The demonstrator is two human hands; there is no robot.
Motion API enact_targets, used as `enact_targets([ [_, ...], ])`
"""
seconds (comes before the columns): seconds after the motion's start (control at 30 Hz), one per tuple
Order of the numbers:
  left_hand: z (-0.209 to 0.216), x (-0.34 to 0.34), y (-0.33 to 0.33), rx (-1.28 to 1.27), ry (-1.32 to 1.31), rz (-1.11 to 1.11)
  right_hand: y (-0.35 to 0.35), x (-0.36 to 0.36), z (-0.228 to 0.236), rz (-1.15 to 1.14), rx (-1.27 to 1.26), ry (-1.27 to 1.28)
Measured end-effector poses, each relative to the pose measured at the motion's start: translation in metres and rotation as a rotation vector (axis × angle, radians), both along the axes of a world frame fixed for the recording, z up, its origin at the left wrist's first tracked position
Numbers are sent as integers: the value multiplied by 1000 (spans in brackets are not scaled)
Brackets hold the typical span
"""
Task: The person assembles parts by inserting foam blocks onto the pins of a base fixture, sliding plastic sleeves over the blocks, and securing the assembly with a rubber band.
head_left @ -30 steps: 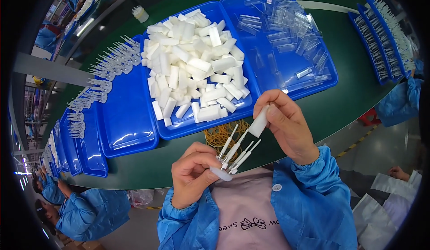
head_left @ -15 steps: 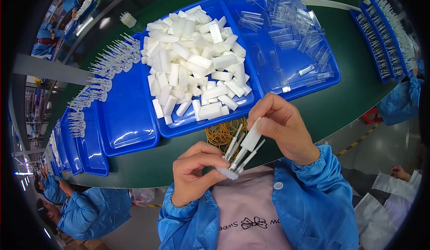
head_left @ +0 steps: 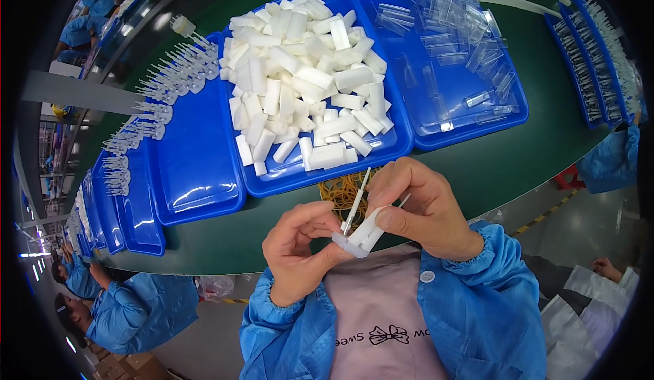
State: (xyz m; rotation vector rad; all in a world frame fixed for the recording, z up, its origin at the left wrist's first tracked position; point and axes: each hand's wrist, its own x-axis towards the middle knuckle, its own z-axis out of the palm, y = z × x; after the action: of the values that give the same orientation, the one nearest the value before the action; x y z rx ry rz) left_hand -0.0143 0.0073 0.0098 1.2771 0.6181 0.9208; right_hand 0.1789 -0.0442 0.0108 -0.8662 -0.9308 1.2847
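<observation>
I log: L hand grip holding 1 rounded plastic base w/ slim rods; R hand grip pinching 1 matte white foam-like block, approx. rectangular.

The left grip pinches a pale base bearing thin rods; the right grip holds a white block close to it. From them, yellowish rubber bands lie at 11 o'clock on the tabletop, a blue tray of white blocks beyond, a second tray of clear pieces at 1 o'clock.
</observation>
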Motion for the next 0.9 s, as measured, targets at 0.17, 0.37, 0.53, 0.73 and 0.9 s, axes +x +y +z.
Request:
enact_targets([
  [0.17,-3,-2,4,-35,-24,-13,23,24,8,32,21,-226],
  [0.37,-3,2,3,-2,-9,31,77,47,-2,-535,194,-1271],
  [0.53,-4,1,3,6,26,69,83,47,-11,-518,139,-1520],
  [0.73,0,0,6,330,187,122,71,47,0,-140,-52,-218],
  [0.9,3,9,6,345,119,154,61,36,-3,85,-112,322],
])
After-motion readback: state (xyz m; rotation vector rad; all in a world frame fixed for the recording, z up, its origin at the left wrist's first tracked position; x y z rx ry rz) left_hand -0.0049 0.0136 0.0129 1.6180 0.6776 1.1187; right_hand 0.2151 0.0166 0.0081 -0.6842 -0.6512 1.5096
